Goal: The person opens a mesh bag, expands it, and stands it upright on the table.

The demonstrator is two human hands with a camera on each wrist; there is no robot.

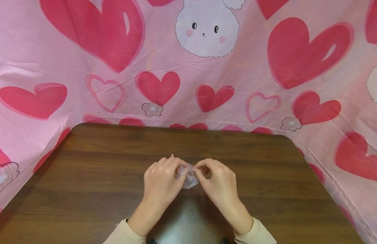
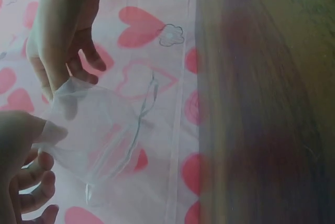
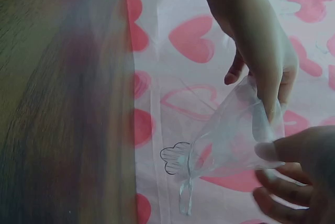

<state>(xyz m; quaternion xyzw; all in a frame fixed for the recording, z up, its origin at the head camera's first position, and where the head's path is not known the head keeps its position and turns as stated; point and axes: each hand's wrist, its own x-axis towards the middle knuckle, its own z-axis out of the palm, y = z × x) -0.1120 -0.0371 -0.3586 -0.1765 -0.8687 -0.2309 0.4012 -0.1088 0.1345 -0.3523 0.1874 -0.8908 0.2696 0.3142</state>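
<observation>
Both hands meet over the middle of the table and pinch a small translucent bag (image 1: 191, 182) between them. My left hand (image 1: 163, 176) grips one side of its edge between thumb and forefinger; my right hand (image 1: 221, 178) pinches the opposite side. Thumb and fingertips show through the thin film in the left wrist view, where the bag (image 2: 99, 124) hangs spread out. Along its far end runs a thin shiny strand (image 2: 137, 135), with a narrow loop (image 3: 185, 198) dangling in the right wrist view. Nothing shows inside the bag.
A dark wood-grain table (image 1: 100, 162) with rounded far corners lies under the hands. Pink cloth (image 1: 182, 64) with red hearts and a white cartoon animal (image 1: 207, 34) hangs around its back and sides. Cream sleeves (image 1: 127, 234) cover the forearms.
</observation>
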